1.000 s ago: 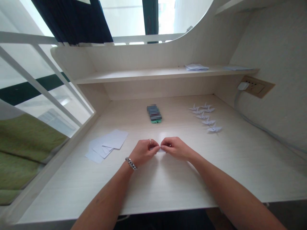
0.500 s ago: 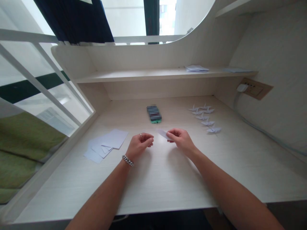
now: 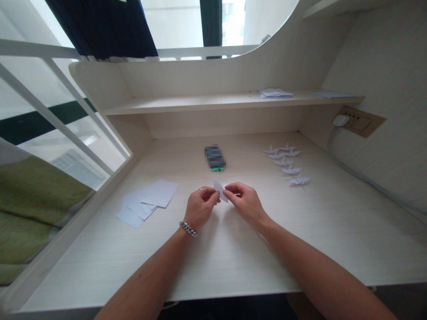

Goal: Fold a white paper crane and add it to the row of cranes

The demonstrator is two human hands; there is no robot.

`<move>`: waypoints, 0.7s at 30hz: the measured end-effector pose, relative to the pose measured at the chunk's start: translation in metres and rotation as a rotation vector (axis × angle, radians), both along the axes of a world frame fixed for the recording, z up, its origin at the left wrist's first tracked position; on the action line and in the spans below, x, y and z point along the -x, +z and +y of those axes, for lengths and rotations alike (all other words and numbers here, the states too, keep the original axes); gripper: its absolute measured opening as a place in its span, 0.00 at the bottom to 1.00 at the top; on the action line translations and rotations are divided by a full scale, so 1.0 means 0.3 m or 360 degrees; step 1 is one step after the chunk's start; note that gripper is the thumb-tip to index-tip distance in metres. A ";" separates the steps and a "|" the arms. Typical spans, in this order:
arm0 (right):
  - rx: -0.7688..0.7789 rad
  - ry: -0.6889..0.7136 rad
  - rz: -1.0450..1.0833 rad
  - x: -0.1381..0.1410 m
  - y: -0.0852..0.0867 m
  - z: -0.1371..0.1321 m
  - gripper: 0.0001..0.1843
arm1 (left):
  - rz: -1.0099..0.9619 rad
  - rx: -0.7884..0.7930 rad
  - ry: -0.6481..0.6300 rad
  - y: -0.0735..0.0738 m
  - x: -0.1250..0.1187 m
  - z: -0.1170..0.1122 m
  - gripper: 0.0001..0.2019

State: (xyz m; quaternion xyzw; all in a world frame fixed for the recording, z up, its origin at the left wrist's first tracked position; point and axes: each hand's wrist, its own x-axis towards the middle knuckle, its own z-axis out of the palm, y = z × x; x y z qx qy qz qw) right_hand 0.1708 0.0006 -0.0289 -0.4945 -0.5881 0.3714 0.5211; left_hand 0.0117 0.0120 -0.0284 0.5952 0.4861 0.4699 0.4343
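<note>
White paper [image 3: 219,187] in L hand [image 3: 200,205] & R hand [image 3: 246,202], prev. R only.

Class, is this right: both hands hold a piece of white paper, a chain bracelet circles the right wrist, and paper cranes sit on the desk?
One detail is wrong: the head view shows the chain bracelet on the left wrist, not the right. The left hand and right hand do hold the white paper, and paper cranes sit on the desk.
</note>
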 end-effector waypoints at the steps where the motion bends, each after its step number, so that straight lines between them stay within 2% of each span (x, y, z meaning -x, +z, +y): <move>1: -0.0021 -0.0025 -0.0018 0.000 0.001 -0.002 0.10 | 0.0024 -0.0014 0.0004 0.002 -0.001 -0.003 0.09; 7: -0.0097 -0.0077 -0.0093 0.001 -0.004 -0.005 0.08 | 0.0203 -0.0121 0.0002 0.005 -0.003 -0.016 0.10; 13: -0.0002 -0.0052 -0.0124 0.003 -0.001 -0.003 0.08 | 0.0414 -0.0210 0.0003 -0.008 0.004 -0.012 0.11; 21: 0.0025 0.0005 -0.0115 0.013 -0.010 -0.001 0.07 | 0.0475 -0.0316 0.0012 0.003 0.004 -0.019 0.10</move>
